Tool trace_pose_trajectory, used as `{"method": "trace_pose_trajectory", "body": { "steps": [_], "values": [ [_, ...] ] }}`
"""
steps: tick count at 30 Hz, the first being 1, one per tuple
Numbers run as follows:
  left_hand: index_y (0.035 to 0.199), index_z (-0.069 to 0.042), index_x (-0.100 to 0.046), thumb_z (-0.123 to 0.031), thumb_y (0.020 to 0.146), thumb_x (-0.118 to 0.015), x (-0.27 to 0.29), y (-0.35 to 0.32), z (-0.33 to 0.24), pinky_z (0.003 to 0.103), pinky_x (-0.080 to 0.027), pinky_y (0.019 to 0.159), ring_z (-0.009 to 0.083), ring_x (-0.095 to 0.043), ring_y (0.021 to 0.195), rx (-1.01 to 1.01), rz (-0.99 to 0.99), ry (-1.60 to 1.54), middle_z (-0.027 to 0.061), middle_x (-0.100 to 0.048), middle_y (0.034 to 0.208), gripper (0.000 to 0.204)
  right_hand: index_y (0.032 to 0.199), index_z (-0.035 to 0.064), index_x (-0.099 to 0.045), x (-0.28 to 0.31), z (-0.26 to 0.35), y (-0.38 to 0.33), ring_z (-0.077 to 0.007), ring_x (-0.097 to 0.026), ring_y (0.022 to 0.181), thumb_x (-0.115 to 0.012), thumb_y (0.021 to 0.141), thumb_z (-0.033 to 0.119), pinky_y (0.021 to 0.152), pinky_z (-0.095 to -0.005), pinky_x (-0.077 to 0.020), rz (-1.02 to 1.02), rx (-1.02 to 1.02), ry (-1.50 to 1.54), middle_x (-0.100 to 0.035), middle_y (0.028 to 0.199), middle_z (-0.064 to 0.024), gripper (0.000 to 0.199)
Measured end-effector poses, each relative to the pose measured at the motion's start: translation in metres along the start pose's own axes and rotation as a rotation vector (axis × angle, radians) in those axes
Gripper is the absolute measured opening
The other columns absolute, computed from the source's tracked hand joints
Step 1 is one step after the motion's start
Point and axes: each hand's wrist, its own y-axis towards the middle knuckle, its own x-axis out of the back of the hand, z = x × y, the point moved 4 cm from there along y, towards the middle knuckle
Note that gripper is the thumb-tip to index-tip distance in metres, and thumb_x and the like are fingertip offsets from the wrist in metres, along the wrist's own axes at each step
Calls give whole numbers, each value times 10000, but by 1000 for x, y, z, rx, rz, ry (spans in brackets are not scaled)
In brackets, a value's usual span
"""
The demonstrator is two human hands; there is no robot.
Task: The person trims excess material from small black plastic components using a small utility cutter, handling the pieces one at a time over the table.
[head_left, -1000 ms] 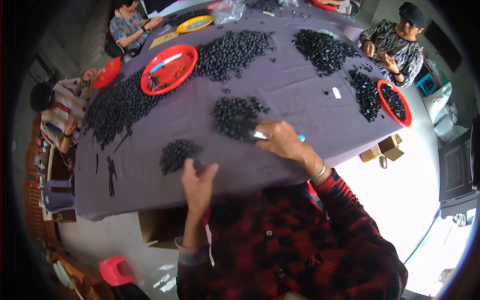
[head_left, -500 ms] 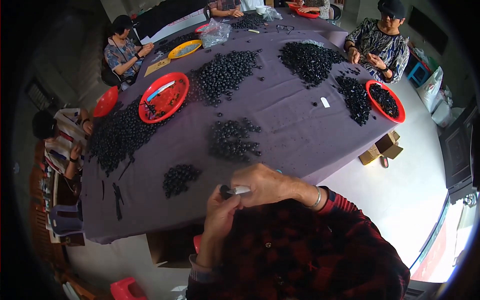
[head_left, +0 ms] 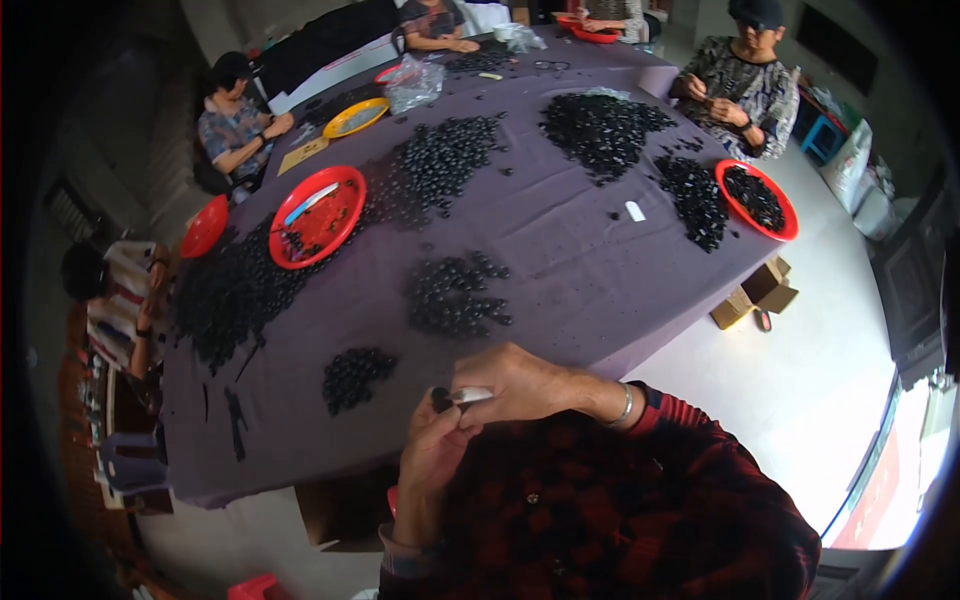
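Note:
My right hand (head_left: 520, 385) is closed on a short white tool (head_left: 478, 395), held close to my chest at the near edge of the table. My left hand (head_left: 432, 455) rises beneath it, and its fingertips pinch a small black piece (head_left: 441, 399) against the tip of the tool. A silver bangle sits on my right wrist, and both sleeves are red and black plaid. Just beyond my hands, on the purple cloth (head_left: 570, 270), lie a medium pile of black pieces (head_left: 455, 295) and a smaller pile (head_left: 355, 375).
Bigger black heaps cover the far table. A red tray (head_left: 318, 215) stands left of centre, another red tray (head_left: 757, 198) at the right edge, and a yellow tray (head_left: 355, 117) is farther back. Several other people sit around the table. On the floor to the right lies a cardboard box (head_left: 760, 290).
My right hand left the nearest pile and drew back toward my chest with the tool. My left hand rose off the table to meet it and now pinches a black piece.

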Motion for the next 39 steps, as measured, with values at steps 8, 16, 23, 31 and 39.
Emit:
{"method": "trace_pose_trajectory", "body": {
  "steps": [8, 16, 23, 31, 39],
  "values": [
    [1074, -51, -546, -24, 840, -636, 0, -2, -6, 286, -490, 709, 155, -605, 796, -11, -15, 113, 74, -619, 952, 251, 810, 18, -607, -3, -8, -1, -138, -609, 678, -706, 804, 149, 592, -305, -450, 106, -98, 183, -608, 714, -52, 165],
    [1084, -36, -546, -25, 848, -631, -4, 2, -4, 276, -496, 690, 141, -600, 770, -19, -6, 10, 77, -621, 936, 251, 819, 12, -628, -10, -16, -1, -87, -627, 643, -670, 855, 88, 597, -235, -479, 146, -223, 550, -648, 682, -41, 94],
    [1186, -56, -523, -103, 866, -646, -2, -6, -7, 234, -446, 702, 91, -538, 802, 13, 80, 192, 18, -570, 1022, 346, 803, 10, -673, -7, 1, -3, -99, -638, 607, -677, 817, 91, 577, -241, -499, 138, -185, 388, -657, 643, -42, 82],
    [1228, -74, -495, -69, 901, -589, 7, -15, -2, 278, -491, 717, 114, -558, 842, -54, 101, -85, 43, -577, 1014, 340, 949, 11, -653, -24, -17, -3, -77, -630, 728, -645, 891, 99, 680, -242, -510, 131, -294, 705, -671, 801, -29, 106],
    [1080, -78, -496, -92, 928, -565, -6, 3, -24, 319, -478, 782, 152, -556, 894, -266, 56, -36, 56, -574, 988, 168, 986, 15, -605, 12, -2, -2, -116, -515, 710, -569, 923, 242, 663, -278, -445, -18, -196, 115, -544, 772, -30, 239]
  ]
}}
